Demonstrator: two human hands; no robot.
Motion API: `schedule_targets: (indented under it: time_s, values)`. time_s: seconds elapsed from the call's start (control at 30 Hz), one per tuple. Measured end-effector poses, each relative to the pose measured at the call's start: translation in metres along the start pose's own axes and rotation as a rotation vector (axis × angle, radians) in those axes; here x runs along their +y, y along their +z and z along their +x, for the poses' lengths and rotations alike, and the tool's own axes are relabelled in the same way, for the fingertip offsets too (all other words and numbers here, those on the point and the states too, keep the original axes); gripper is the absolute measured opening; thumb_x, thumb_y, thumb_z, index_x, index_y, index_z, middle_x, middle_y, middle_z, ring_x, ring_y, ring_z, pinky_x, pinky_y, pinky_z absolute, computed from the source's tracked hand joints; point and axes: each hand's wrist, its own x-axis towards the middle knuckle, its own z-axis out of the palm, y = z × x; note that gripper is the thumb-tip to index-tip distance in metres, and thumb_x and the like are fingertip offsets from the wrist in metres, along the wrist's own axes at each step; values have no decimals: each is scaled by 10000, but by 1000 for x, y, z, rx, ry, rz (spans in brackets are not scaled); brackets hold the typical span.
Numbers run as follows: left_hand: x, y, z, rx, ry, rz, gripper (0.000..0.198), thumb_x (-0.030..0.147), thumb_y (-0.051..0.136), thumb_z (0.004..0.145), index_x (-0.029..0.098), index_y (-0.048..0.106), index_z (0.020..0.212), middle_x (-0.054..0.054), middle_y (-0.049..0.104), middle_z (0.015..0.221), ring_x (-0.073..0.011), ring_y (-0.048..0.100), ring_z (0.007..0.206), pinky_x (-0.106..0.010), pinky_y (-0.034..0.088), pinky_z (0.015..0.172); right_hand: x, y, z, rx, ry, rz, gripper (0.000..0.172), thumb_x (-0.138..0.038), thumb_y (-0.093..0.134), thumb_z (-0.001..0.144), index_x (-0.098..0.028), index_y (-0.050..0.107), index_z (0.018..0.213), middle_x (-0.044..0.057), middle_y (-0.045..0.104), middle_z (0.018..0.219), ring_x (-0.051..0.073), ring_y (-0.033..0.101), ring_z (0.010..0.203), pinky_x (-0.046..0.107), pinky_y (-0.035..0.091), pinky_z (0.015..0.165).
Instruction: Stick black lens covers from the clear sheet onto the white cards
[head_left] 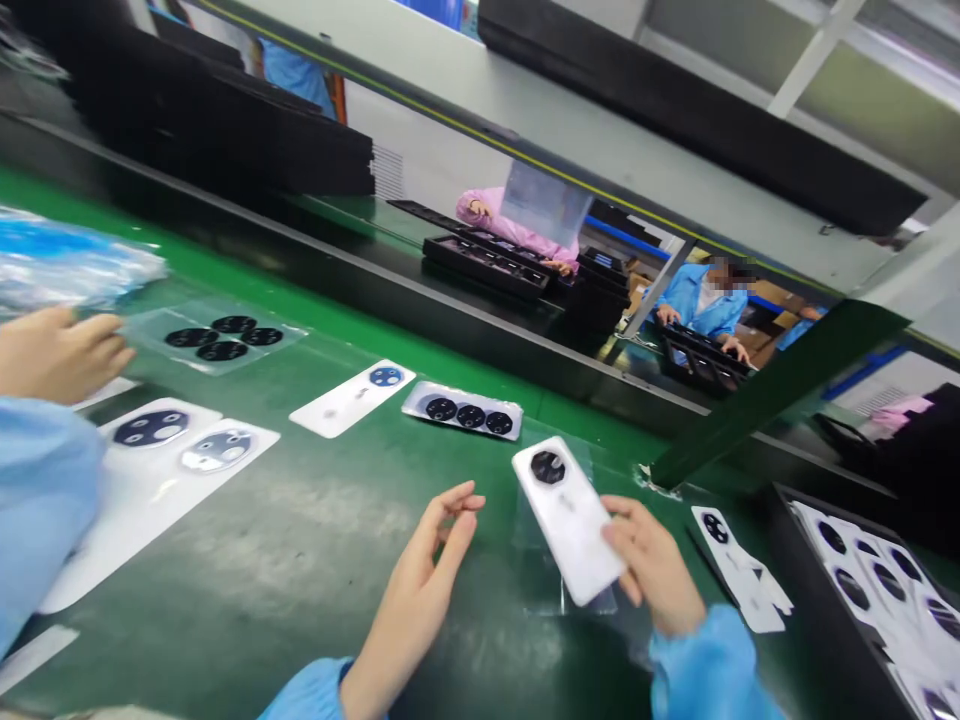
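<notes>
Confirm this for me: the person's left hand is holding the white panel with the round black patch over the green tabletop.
Wrong hand: the right hand is holding the white panel over the green tabletop. The head view shows the left hand apart from it.

Light blue sleeves, loose and creased, cover the person's left arm [311,692] and right arm [712,665], gathering at the wrists; the left cuff shows a darker blue edge. The left hand [416,575] and right hand [660,565] are bare.
</notes>
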Motion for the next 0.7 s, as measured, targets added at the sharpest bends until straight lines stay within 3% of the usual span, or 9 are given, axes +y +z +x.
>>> schedule_targets:
  time_s: [0.1,0.17,0.27,0.37,0.53,0.63,0.7]
  values:
    - [-11,7,-8,-179,297,293,311,383,492,856,248,547,1131,-67,615,1157,-231,581,1046,-349,469,903,-14,-33,67,182,-24,-62,343,-406,623,801,-138,540,999,-78,512,519,47,405,339,156,282,312]
    - [-21,11,-12,-288,508,454,335,335,495,866,256,519,1190,-66,586,1234,-240,543,1137,-360,461,948,-20,-42,113,255,2,-118,239,-333,529,892,-131,556,1018,-19,594,738,61,529,502,189,446,448]
    - [-35,15,-13,-369,736,659,454,295,510,866,230,426,1307,-87,500,1348,-262,461,1240,-398,435,992,-24,-37,168,306,29,-215,266,-309,527,897,-145,549,1105,54,603,1028,147,614,814,322,533,686]
    - [-45,17,-8,-400,832,811,521,263,538,848,217,390,1345,-93,467,1375,-294,403,1282,-460,409,1003,-26,-27,195,308,24,-338,300,-308,538,889,-152,534,1146,70,583,1109,181,605,909,374,524,758]
    - [-46,18,-1,-362,830,904,289,227,541,841,247,594,1124,-33,608,1234,-313,466,1223,-495,399,974,-24,-21,187,225,-88,-572,301,-296,532,892,-180,529,1170,80,537,1214,210,565,1025,424,484,853]
    - [-44,22,-2,-334,796,919,220,162,507,841,235,632,1007,-25,652,1156,-293,532,1133,-465,410,934,-12,-11,148,35,-177,-682,314,-287,587,854,-186,562,1150,87,526,1267,238,513,1135,475,407,958]
    - [-42,25,-6,-310,776,899,235,118,482,835,233,631,977,-28,661,1123,-273,547,1089,-439,413,909,-1,-1,107,-127,-222,-723,488,-316,733,708,-185,587,1154,99,562,1254,271,496,1179,469,360,1014]
